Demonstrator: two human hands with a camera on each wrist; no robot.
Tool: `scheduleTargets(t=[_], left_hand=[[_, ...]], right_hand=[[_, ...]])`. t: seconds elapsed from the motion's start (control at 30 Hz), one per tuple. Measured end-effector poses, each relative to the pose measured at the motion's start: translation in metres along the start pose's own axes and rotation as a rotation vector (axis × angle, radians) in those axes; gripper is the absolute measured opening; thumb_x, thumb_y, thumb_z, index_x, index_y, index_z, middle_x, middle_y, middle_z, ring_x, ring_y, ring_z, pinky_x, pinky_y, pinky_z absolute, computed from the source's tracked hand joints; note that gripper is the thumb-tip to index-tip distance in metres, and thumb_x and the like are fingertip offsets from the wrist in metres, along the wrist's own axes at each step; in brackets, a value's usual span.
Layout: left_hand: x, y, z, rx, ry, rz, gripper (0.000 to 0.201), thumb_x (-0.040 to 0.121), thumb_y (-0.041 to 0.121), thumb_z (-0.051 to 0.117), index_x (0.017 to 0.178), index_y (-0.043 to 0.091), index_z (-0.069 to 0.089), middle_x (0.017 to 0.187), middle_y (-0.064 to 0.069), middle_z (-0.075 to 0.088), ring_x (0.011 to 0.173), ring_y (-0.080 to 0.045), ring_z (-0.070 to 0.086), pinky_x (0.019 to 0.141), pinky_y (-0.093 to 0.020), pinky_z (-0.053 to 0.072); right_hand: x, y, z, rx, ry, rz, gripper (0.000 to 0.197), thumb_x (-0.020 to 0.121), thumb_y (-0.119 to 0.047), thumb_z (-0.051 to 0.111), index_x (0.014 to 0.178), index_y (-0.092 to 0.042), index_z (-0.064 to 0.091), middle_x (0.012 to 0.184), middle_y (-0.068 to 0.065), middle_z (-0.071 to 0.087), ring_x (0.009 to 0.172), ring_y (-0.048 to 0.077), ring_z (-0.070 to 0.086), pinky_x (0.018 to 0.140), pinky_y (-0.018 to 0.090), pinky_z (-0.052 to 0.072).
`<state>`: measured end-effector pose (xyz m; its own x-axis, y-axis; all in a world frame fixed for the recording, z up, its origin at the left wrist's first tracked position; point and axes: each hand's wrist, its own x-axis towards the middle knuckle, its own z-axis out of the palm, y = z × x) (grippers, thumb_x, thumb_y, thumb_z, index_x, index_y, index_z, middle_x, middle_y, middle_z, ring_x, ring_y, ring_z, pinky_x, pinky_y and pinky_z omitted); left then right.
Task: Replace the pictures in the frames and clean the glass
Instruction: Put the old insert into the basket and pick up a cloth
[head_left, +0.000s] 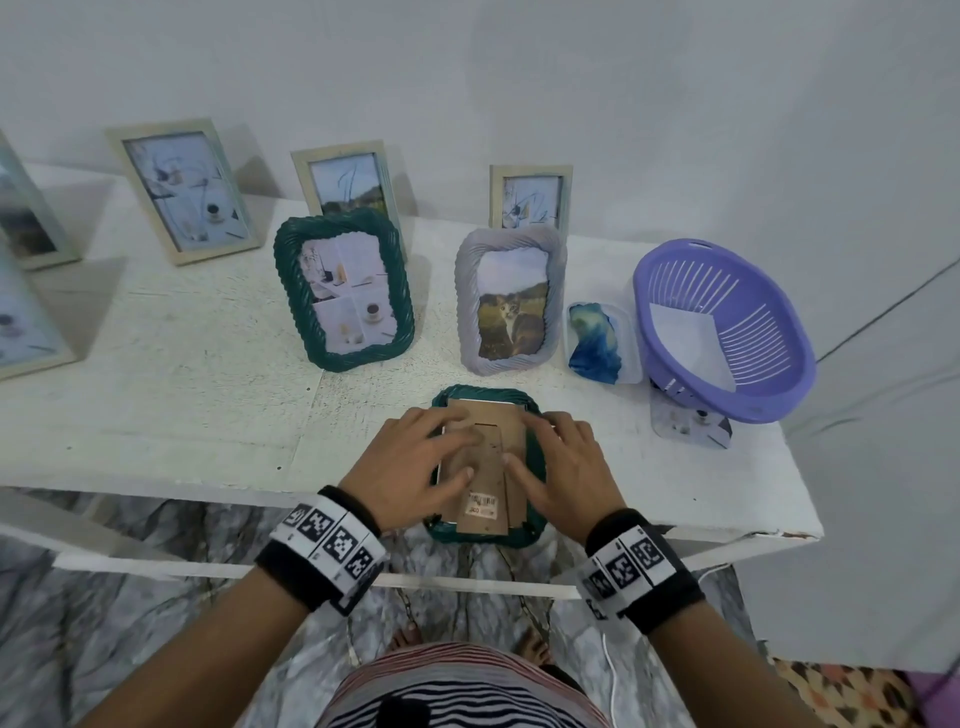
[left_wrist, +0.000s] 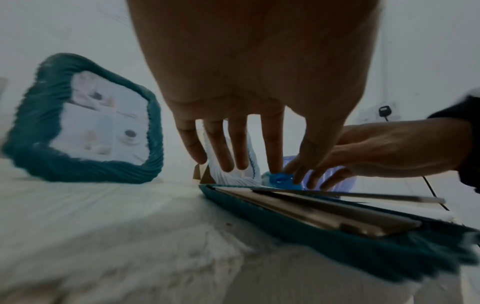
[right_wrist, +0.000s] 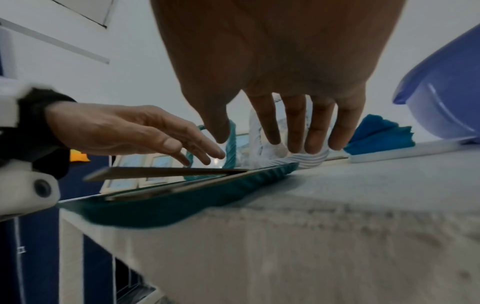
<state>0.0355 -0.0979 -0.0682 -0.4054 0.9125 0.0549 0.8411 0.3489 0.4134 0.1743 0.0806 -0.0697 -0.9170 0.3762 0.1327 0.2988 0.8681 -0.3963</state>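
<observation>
A teal rope-edged frame (head_left: 535, 467) lies face down at the front edge of the white table (head_left: 182, 405), overhanging it a little. Its brown cardboard backing (head_left: 498, 415) faces up, and the stand flap (left_wrist: 337, 194) is lifted slightly off it. My left hand (head_left: 441, 447) is spread over the left half of the backing with straight fingers. My right hand (head_left: 545, 447) lies the same way on the right half. In the wrist views the fingers (left_wrist: 223, 148) of the left and the fingers (right_wrist: 293, 127) of the right reach down to the frame's far end. Neither hand grips anything.
Behind stand a second teal frame (head_left: 343, 291) and a grey frame (head_left: 511, 301) with a cat picture. A blue cloth (head_left: 595, 343) lies in a clear tray beside a purple basket (head_left: 722, 327) holding white paper. Several pale frames (head_left: 182, 192) line the wall.
</observation>
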Motion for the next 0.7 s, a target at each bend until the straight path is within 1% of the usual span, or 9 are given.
scheduleTargets(t=[0.07,0.17,0.23,0.33,0.4,0.47,0.57,0.63,0.7], left_hand=[[0.013,0.004,-0.002,0.080,-0.091,-0.015,0.056,0.086,0.060,0.035,0.132,0.037,0.057,0.148,0.005,0.044,0.122,-0.022,0.046,0.094,-0.041,0.041],[0.026,0.007,-0.004,0.167,-0.208,-0.049,0.072,0.077,0.069,0.023,0.137,0.040,0.050,0.150,0.004,0.040,0.129,-0.022,0.042,0.101,-0.041,0.033],[0.029,0.007,-0.003,0.202,-0.250,-0.072,0.076,0.075,0.070,0.019,0.139,0.041,0.046,0.150,0.005,0.040,0.130,-0.021,0.041,0.103,-0.039,0.032],[0.030,0.007,-0.001,0.215,-0.253,-0.087,0.066,0.081,0.065,0.029,0.140,0.041,0.045,0.150,0.007,0.039,0.131,-0.019,0.040,0.102,-0.039,0.033],[0.029,0.007,0.001,0.208,-0.253,-0.090,0.064,0.082,0.064,0.031,0.139,0.040,0.045,0.150,0.007,0.039,0.131,-0.020,0.040,0.101,-0.040,0.034],[0.028,0.007,0.002,0.187,-0.254,-0.096,0.067,0.080,0.066,0.027,0.139,0.039,0.046,0.150,0.007,0.039,0.130,-0.021,0.041,0.101,-0.042,0.036],[0.028,0.005,0.003,0.174,-0.254,-0.100,0.070,0.079,0.067,0.021,0.138,0.040,0.046,0.152,0.007,0.038,0.131,-0.021,0.041,0.102,-0.043,0.037],[0.028,0.005,0.002,0.171,-0.253,-0.101,0.074,0.076,0.068,0.017,0.138,0.041,0.047,0.152,0.008,0.038,0.131,-0.020,0.041,0.102,-0.042,0.036],[0.029,0.005,0.001,0.159,-0.245,-0.102,0.074,0.075,0.068,0.017,0.137,0.041,0.049,0.151,0.009,0.040,0.131,-0.020,0.042,0.101,-0.042,0.036]], right_hand=[[0.012,0.007,0.000,-0.055,-0.060,0.068,0.075,0.083,-0.064,0.030,0.133,-0.012,0.051,0.116,0.011,0.055,0.099,0.034,0.051,0.083,0.045,0.047],[0.019,0.011,0.000,-0.124,-0.173,0.112,0.086,0.080,-0.069,0.017,0.140,-0.013,0.043,0.124,0.010,0.050,0.105,0.033,0.046,0.089,0.044,0.044],[0.020,0.010,0.002,-0.137,-0.206,0.129,0.080,0.083,-0.065,0.021,0.142,-0.013,0.040,0.128,0.009,0.047,0.109,0.032,0.044,0.091,0.042,0.042],[0.020,0.015,0.003,-0.066,-0.227,0.172,0.071,0.086,-0.057,0.034,0.143,-0.016,0.040,0.131,0.008,0.046,0.114,0.031,0.043,0.095,0.041,0.039],[0.024,0.022,0.000,0.080,-0.235,0.227,0.058,0.093,-0.047,0.047,0.142,-0.017,0.043,0.132,0.009,0.046,0.119,0.033,0.041,0.100,0.040,0.036],[0.028,0.027,-0.002,0.253,-0.223,0.284,0.047,0.094,-0.032,0.056,0.139,-0.018,0.049,0.130,0.010,0.048,0.121,0.032,0.041,0.105,0.040,0.033],[0.032,0.030,-0.001,0.414,-0.169,0.337,0.039,0.092,-0.022,0.059,0.131,-0.016,0.058,0.122,0.012,0.055,0.115,0.031,0.049,0.104,0.045,0.037],[0.033,0.027,-0.001,0.457,-0.148,0.369,0.035,0.091,-0.019,0.059,0.126,-0.013,0.061,0.121,0.014,0.058,0.112,0.030,0.053,0.102,0.046,0.040],[0.034,0.025,-0.001,0.477,-0.140,0.391,0.033,0.091,-0.017,0.058,0.123,-0.012,0.063,0.123,0.013,0.058,0.113,0.028,0.053,0.102,0.046,0.040]])
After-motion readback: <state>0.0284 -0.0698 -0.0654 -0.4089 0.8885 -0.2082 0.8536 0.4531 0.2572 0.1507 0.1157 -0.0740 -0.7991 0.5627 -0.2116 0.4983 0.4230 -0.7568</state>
